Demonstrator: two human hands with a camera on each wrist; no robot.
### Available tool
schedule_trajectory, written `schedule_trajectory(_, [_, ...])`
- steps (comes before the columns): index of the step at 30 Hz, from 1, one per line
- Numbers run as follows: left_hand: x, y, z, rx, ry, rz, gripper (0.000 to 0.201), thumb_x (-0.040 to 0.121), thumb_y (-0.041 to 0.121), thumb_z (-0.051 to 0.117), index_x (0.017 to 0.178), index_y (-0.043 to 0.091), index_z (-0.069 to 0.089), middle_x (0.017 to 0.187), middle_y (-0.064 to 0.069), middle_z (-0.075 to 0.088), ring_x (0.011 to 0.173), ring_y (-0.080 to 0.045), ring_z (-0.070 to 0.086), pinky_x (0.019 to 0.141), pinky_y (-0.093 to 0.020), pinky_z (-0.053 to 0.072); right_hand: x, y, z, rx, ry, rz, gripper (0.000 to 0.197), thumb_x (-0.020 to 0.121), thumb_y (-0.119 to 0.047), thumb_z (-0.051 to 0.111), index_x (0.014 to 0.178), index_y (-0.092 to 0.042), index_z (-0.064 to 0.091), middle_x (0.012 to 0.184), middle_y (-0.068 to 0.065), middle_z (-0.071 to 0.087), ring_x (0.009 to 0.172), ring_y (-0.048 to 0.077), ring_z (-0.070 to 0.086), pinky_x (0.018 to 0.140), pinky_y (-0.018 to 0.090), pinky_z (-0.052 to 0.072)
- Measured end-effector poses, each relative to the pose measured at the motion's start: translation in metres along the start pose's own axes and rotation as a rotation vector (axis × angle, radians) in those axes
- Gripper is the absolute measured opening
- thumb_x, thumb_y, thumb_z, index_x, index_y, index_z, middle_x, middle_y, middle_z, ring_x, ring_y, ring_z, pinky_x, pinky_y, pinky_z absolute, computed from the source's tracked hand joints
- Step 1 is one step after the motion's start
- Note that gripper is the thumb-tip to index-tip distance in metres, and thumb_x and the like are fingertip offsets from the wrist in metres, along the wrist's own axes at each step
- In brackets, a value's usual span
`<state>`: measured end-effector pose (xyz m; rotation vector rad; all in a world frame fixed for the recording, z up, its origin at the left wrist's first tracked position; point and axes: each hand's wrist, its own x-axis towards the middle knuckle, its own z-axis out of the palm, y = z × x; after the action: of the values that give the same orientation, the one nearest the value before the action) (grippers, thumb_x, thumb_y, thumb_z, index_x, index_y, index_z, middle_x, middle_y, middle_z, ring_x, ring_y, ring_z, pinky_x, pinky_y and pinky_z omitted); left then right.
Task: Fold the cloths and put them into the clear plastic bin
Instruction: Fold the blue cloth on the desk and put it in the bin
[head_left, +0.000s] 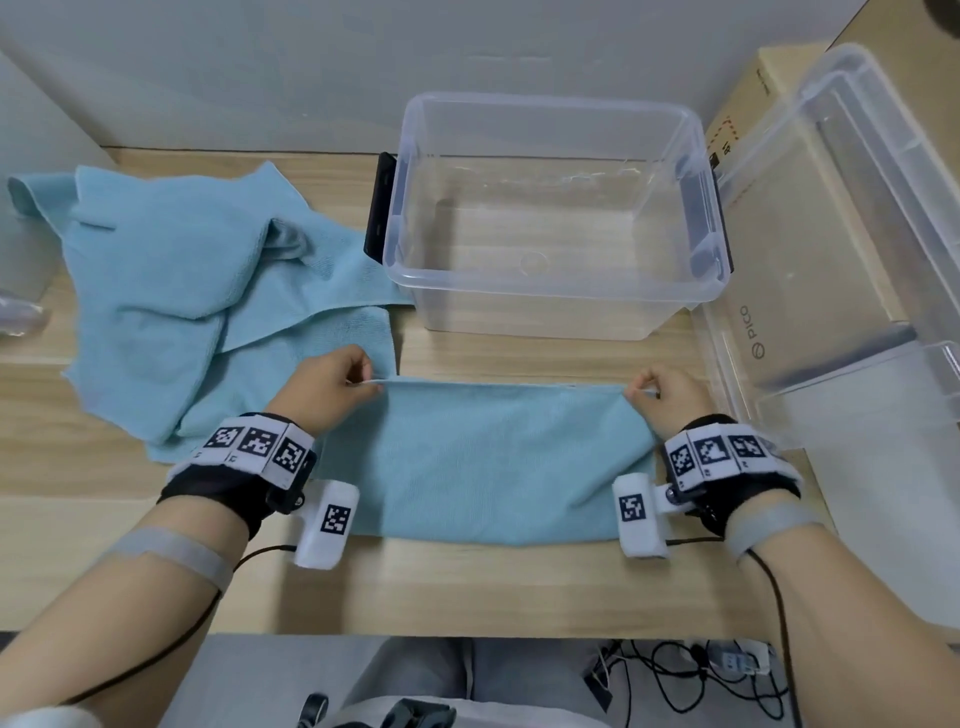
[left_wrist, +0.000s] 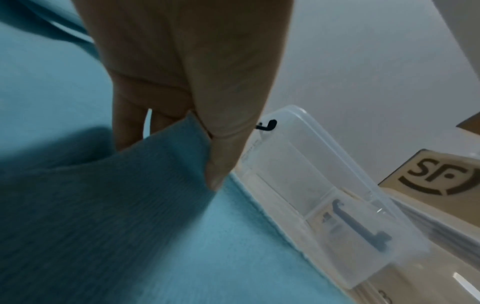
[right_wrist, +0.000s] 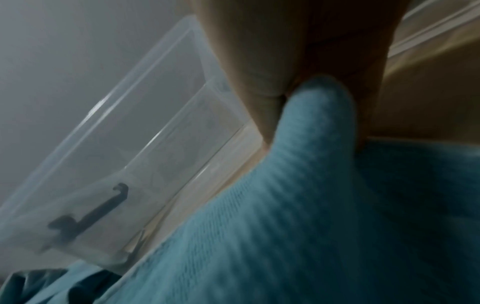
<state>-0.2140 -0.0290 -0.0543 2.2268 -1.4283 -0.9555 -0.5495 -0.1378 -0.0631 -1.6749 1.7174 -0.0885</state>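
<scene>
A light blue cloth (head_left: 498, 462) is stretched flat between both hands near the front of the wooden table (head_left: 467, 587). My left hand (head_left: 358, 376) pinches its far left corner, and my right hand (head_left: 641, 392) pinches the far right corner. In the left wrist view, thumb and fingers of the left hand (left_wrist: 207, 144) hold the blue cloth (left_wrist: 130, 205). In the right wrist view, the cloth (right_wrist: 311, 195) bunches up between the right hand's fingers (right_wrist: 262, 82). The clear plastic bin (head_left: 556, 124) stands empty just beyond. A pile of more blue cloths (head_left: 197, 291) lies at the left.
A clear lid (head_left: 852, 249) leans at the right over a cardboard box (head_left: 748, 93). The bin has black latches (head_left: 379, 208) on its sides. Cables (head_left: 691, 675) hang below the table's front edge. A box printed SF (left_wrist: 439, 176) shows in the left wrist view.
</scene>
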Motion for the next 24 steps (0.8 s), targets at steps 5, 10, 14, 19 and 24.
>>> schedule_trajectory(5, [0.002,-0.006,0.004,0.107,-0.006,-0.029,0.023,0.076,0.013,0.068,0.066,0.02,0.049,0.067,0.005,0.054,0.068,-0.017,0.048,0.056,-0.017,0.035,-0.008,0.005,0.006,0.06,0.029,-0.006,0.023,0.08,-0.019,0.067,0.1,-0.009,0.061,0.095,0.004,0.059,0.09,0.02,0.053,0.08,0.025,0.038])
schedule_trajectory(10, [0.002,-0.008,0.003,0.126,-0.004,-0.073,0.017,0.073,0.012,0.072,0.069,0.017,0.056,0.07,0.001,0.057,0.073,-0.019,0.052,0.057,-0.017,0.036,-0.006,0.001,0.005,-0.105,0.016,-0.008,0.032,0.082,-0.021,0.064,0.103,0.002,0.061,0.105,0.02,0.065,0.098,0.031,0.058,0.076,0.025,0.034])
schedule_trajectory(14, [0.002,-0.01,0.003,0.157,0.013,-0.137,0.019,0.07,0.014,0.075,0.067,0.017,0.056,0.072,0.0,0.056,0.077,-0.02,0.053,0.058,-0.025,0.036,-0.002,-0.005,0.01,-0.144,0.047,0.046,0.031,0.085,-0.024,0.059,0.097,0.004,0.063,0.101,0.023,0.065,0.096,0.035,0.058,0.072,0.028,0.036])
schedule_trajectory(19, [0.004,-0.015,0.005,0.135,0.063,-0.057,0.034,0.067,0.01,0.078,0.093,0.016,0.056,0.097,0.002,0.046,0.091,-0.016,0.045,0.084,-0.028,0.038,-0.001,-0.004,0.013,-0.101,0.085,0.069,0.035,0.083,-0.025,0.06,0.089,0.009,0.062,0.094,0.027,0.065,0.09,0.039,0.06,0.066,0.033,0.039])
schedule_trajectory(24, [0.008,-0.016,0.005,0.249,0.012,-0.091,0.026,0.069,0.018,0.076,0.07,0.024,0.051,0.078,0.002,0.052,0.08,-0.022,0.051,0.067,-0.032,0.039,-0.013,0.004,0.001,0.286,-0.038,0.094,0.031,0.079,-0.022,0.069,0.106,-0.008,0.063,0.095,0.006,0.065,0.09,0.023,0.061,0.075,0.027,0.045])
